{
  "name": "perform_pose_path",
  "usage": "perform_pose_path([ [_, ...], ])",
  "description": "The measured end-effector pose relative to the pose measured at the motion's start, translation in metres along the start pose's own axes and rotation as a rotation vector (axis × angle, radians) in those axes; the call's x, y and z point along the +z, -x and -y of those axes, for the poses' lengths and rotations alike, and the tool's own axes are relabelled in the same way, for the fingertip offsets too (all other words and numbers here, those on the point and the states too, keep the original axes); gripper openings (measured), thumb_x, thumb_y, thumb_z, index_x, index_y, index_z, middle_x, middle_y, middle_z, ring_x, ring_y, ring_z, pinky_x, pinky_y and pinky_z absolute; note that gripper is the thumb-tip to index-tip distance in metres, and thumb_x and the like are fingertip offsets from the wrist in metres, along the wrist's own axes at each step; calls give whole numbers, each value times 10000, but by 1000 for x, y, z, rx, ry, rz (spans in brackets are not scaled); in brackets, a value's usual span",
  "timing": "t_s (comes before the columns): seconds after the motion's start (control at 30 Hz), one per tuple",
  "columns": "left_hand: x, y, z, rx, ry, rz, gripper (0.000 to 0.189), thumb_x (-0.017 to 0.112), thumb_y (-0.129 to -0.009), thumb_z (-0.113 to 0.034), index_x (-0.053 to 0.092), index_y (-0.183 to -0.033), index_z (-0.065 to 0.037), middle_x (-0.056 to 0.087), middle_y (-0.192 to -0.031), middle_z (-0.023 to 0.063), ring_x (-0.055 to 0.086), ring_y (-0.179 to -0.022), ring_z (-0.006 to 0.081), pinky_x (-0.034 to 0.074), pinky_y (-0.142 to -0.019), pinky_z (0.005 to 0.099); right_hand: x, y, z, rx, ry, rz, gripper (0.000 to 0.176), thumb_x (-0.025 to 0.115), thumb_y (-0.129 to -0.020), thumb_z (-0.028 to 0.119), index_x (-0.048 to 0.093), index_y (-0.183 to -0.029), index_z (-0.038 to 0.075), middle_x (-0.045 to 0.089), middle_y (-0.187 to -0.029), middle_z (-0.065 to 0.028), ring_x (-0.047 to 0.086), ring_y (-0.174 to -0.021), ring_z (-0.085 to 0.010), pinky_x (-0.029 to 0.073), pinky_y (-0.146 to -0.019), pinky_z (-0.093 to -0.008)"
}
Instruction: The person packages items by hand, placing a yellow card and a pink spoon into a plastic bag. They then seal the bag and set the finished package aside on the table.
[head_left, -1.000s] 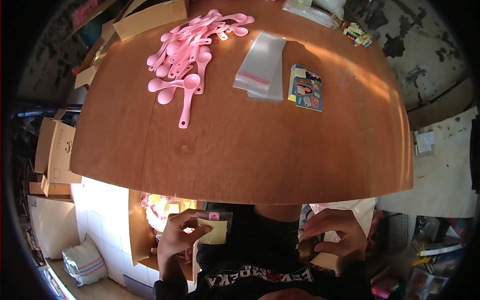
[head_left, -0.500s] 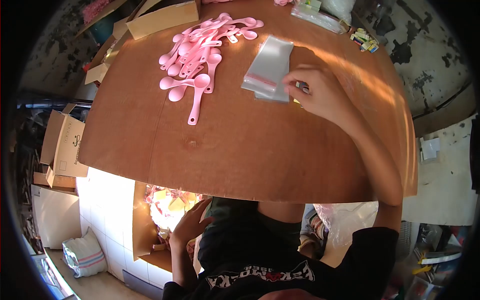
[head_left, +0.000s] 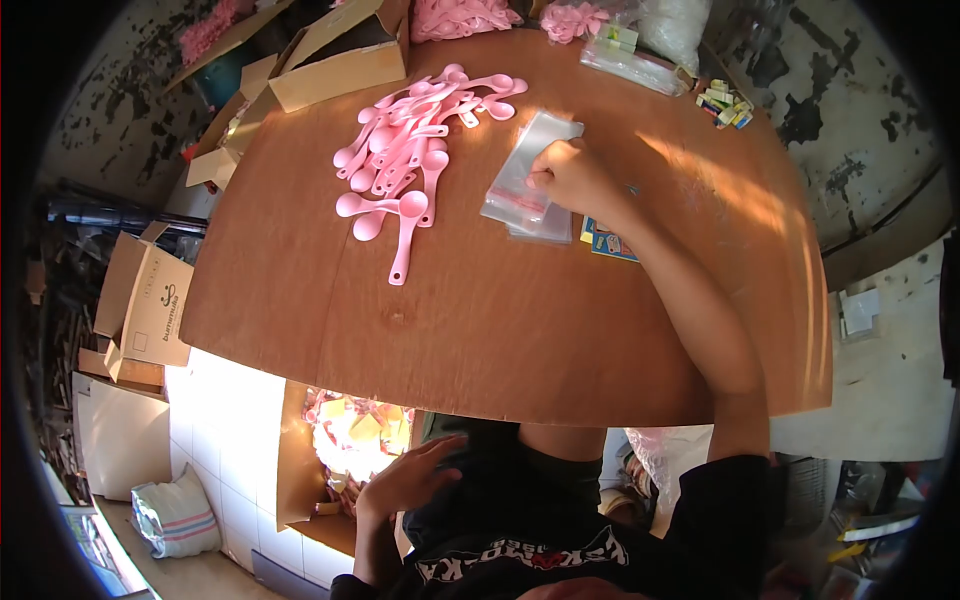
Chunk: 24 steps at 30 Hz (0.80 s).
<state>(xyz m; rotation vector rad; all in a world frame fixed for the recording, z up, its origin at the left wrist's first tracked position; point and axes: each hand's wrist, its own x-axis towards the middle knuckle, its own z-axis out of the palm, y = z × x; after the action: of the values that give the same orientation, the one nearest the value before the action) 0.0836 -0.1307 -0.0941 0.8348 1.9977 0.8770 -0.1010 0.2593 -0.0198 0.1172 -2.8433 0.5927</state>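
My right hand (head_left: pixel 572 176) rests over the stack of clear plastic bags (head_left: pixel 522 200), its fingers curled together on the upper bags; what they pinch is too small to make out. Just right of the bags, partly under my forearm, lies a blue and yellow card (head_left: pixel 608 242). A pile of pink measuring spoons (head_left: pixel 405 130) lies left of the bags, with one spoon (head_left: pixel 405 240) pointing towards me at its near end. Below the table edge, near my lap, my left hand (head_left: pixel 415 480) has its fingers apart and holds nothing.
An open cardboard box (head_left: pixel 340 75) stands at the table's back left, with bagged pink items (head_left: pixel 465 18) beside it. Plastic packs (head_left: pixel 635 65) and small boxes (head_left: pixel 724 104) lie at the back right. A carton of packed items (head_left: pixel 295 460) is below the table's front edge.
My right hand has moved left onto the bags and its fingers have closed, uncovering more of the card. My left hand has shifted slightly right. The camera view has tilted a little.
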Motion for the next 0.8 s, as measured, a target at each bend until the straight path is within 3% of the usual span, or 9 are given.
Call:
perform_pose_path([
  [0.13, -26, -1, -39, 394, 147, 97, 473, 617, -932, -160, 474, -1366, -40, 531, -1352, 196, 526, -1249, 353, 438, -1024, 410, -7, 14, 11, -135, 5, -172, 118, 646, -823, 95, 707, -854, -1, 662, -778, -154, 641, -684, -318, 505, -652, -408],
  [0.23, -47, -9, -64, 551, 243, 8, 409, 623, -915, -77, 532, -1311, -25, 580, -1287, 186, 579, -1187, 332, 475, -980, 390, -21, 43, 43, -289, 58, -190, 104, 631, -837, 103, 699, -826, 24, 642, -788, -118, 627, -720, -317, 491, -686, -410],
  [0.27, -48, -10, -68, 431, 312, -83, 379, 616, -890, 0, 568, -1265, -21, 598, -1252, 183, 603, -1151, 323, 505, -931, 359, -28, 58, 60, -332, 121, -107, 110, 624, -843, 123, 691, -800, 47, 649, -813, -90, 630, -772, -285, 477, -724, -410],
  [0.33, -51, -19, -87, 283, 150, -477, 406, 625, -840, 40, 589, -1237, -38, 623, -1202, 176, 616, -1129, 316, 457, -1006, 416, -45, 89, 95, -389, 130, 102, 113, 625, -843, 161, 686, -774, 95, 645, -808, -42, 633, -813, -227, 438, -787, -390],
  [0.37, -54, -27, -97, 281, 155, -481, 406, 625, -840, 40, 589, -1237, -38, 623, -1202, 176, 616, -1129, 316, 457, -1006, 416, -45, 104, 104, -449, 114, 172, 89, 657, -842, 173, 689, -785, 114, 635, -836, -32, 617, -810, -236, 460, -754, -394],
  [0.43, -63, -44, -115, 389, -288, -884, 412, 645, -783, 61, 627, -1176, -61, 656, -1134, 153, 637, -1089, 311, 374, -1079, 491, -53, 132, 123, -486, -28, 305, 117, 650, -865, 207, 708, -836, 111, 632, -894, -12, 628, -823, -232, 476, -812, -437],
  [0.53, -67, -51, -123, 561, -184, -715, 353, 681, -754, 39, 664, -1087, -79, 687, -1065, 108, 652, -1064, 274, 293, -1125, 534, -75, 147, 139, -473, -217, 267, 100, 660, -866, 160, 717, -893, 82, 659, -878, -31, 648, -809, -228, 509, -735, -357],
  [0.63, -66, -60, -111, 588, 32, -548, 227, 724, -753, 1, 691, -965, -73, 709, -982, 75, 679, -985, 247, 347, -1095, 511, -79, 155, 133, -337, -514, 252, 108, 662, -875, 137, 711, -936, 63, 671, -870, -52, 655, -780, -241, 505, -671, -334],
  [0.8, -67, -63, -122, 539, 110, -568, 112, 777, -746, -44, 711, -835, -57, 715, -820, 53, 698, -801, 238, 448, -986, 475, -78, 141, 86, -230, -258, 127, 173, 659, -868, 109, 679, -1018, 26, 655, -890, -100, 640, -776, -290, 514, -705, -376],
])
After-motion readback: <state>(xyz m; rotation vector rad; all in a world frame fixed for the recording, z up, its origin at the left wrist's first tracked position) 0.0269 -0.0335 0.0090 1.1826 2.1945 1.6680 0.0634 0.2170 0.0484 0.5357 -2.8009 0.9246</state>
